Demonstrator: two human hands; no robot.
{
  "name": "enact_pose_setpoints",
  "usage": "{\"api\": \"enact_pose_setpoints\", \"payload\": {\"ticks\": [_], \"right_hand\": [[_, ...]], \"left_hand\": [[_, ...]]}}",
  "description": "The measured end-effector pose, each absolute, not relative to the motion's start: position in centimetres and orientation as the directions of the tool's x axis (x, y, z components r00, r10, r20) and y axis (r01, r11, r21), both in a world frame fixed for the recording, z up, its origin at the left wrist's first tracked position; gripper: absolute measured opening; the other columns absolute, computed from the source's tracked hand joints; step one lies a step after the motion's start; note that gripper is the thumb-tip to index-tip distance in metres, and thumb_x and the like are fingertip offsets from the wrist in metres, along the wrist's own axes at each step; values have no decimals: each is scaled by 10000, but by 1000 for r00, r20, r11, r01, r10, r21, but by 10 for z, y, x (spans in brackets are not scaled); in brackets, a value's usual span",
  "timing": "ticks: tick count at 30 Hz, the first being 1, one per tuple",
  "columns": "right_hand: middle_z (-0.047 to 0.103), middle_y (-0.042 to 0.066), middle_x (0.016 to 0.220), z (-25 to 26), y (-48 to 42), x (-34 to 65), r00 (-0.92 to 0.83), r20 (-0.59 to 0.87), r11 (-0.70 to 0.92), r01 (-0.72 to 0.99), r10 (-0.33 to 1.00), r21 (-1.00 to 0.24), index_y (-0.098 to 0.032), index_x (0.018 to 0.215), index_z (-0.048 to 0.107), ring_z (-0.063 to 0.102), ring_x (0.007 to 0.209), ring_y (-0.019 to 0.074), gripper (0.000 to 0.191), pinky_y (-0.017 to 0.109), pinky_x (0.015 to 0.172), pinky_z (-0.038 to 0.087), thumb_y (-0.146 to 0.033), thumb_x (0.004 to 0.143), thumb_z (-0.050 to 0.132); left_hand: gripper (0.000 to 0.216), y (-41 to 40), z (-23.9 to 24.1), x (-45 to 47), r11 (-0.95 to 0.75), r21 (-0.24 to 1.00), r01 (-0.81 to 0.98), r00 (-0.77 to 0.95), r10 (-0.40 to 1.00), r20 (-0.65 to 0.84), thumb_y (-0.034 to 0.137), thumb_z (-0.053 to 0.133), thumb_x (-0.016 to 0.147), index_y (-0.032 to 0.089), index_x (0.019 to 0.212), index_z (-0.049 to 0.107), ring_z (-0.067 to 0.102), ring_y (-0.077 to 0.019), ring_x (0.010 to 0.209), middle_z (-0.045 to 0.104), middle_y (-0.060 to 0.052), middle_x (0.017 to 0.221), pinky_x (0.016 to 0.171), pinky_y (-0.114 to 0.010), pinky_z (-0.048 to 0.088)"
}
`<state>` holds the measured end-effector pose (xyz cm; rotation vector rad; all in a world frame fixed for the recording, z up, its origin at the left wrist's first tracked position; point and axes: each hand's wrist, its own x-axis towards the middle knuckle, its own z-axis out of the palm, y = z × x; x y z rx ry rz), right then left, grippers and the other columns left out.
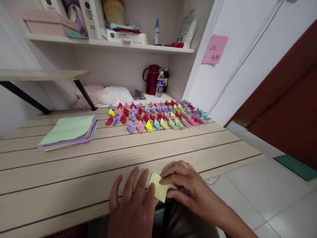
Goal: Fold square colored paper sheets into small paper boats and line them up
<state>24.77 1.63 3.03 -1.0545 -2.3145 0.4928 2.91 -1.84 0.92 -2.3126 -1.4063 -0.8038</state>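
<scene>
I found the folded pale-yellow paper (159, 192) near the table's (99, 168) front edge, between my two hands and touched by both, so neither was nearer. Its long diagonal ran from a far corner, slightly left, to a near corner, slightly right. My left hand (135, 205) pinched the paper's left corner, one fingertip on top, the remaining fingers spread to the left of the paper. My right hand (184, 185) was partly curled, gripping the paper's right side, fingertips on its upper face and thumb at its edge. Beyond the paper stood rows of multicoloured paper boats (153, 116); farther off, to its left, lay a stack of coloured paper sheets (70, 130).
</scene>
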Motion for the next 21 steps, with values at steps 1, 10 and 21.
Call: {"api": "enact_pose_setpoints", "payload": {"ticks": [1, 10, 21], "right_hand": [[695, 43, 1139, 31, 16, 247, -540, 326, 622, 573, 776, -534, -300, 1113, 686, 607, 1077, 235, 175, 421, 926, 460, -354, 955, 634], [714, 30, 1010, 30, 14, 238, -435, 342, 553, 639, 833, -534, -287, 987, 705, 631, 990, 219, 167, 386, 877, 472, -270, 997, 540], [686, 41, 1145, 28, 15, 246, -518, 321, 607, 626, 793, -490, -308, 1116, 687, 604, 1076, 244, 190, 408, 909, 473, -351, 933, 657]], "left_hand": [[222, -15, 9, 26, -476, 57, 877, 349, 715, 606, 257, 516, 940, 320, 999, 721, 537, -279, 1256, 686, -2, 1292, 1084, -549, 251], [128, 3, 4, 17, -550, 129, 825, 380, 710, 593, 290, 685, 845, 350, 951, 724, 652, -232, 1005, 741, 26, 1081, 999, -508, 317], [368, 12, 11, 8, -587, 210, 782, 426, 748, 509, 277, 842, 658, 410, 986, 739, 672, -230, 985, 746, 53, 1062, 953, -514, 446]]}}
